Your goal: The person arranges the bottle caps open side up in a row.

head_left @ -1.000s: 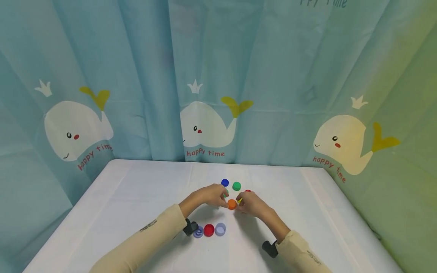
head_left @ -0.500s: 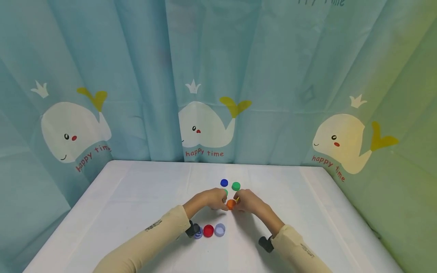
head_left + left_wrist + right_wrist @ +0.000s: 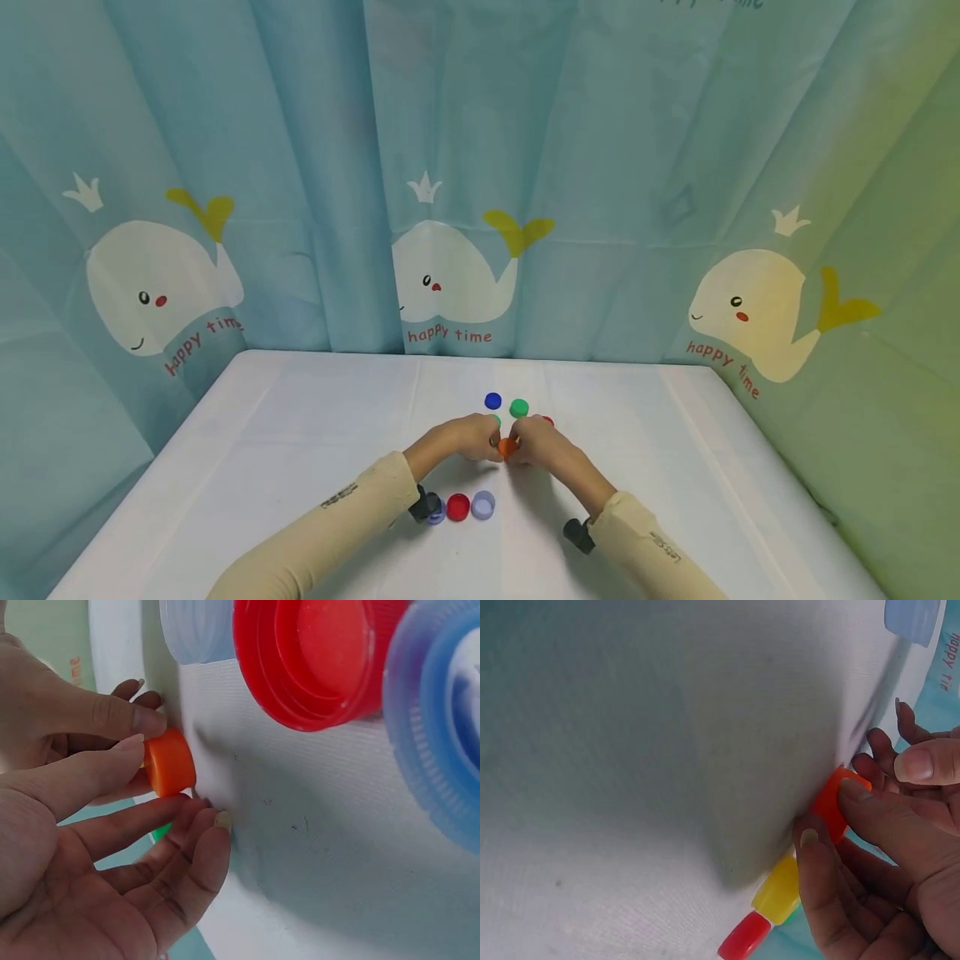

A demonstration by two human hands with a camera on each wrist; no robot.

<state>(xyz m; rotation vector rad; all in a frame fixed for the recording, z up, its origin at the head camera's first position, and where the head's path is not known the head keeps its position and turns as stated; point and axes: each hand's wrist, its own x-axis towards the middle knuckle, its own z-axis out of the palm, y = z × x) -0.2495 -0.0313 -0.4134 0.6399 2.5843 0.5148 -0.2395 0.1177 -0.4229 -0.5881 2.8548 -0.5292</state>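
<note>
Nearest, on the bench (image 3: 487, 562): a short row of spiral-marked cap (image 3: 435, 720), hollow red cap (image 3: 458, 507) and pale cap (image 3: 483, 504), with the left wrist camera (image 3: 425, 503) overlapping the first of these in the head view; contact between camera and cap not determinable. Possible fault: disarray of the row, from a low sweep of the left wrist.

Next outward: orange cap (image 3: 171, 763), between the fingertips of both hands; whether lifted or seated on the bench, not distinguishable. Probable faults, by judgement: tipping or slipping of the cap, from unequal pressure of two opposed grips; displacement of the yellow cap (image 3: 776, 891) just beside, from a brush of the right fingers.

Left hand (image 3: 477, 437): narrow, with thumb and forefinger bent round the orange cap and the other fingers loosely curled. Right hand (image 3: 542, 442): likewise narrow, with thumb and forefinger pinching the same cap from the opposite side.

Farther: near green cap (image 3: 497, 422), partly hidden by the left hand, and far red cap (image 3: 549, 421), partly behind the right. Beyond: second green cap (image 3: 519, 408) and dark blue cap (image 3: 492, 401). Backdrop: blue-green curtain (image 3: 615, 150) printed with whales.
</note>
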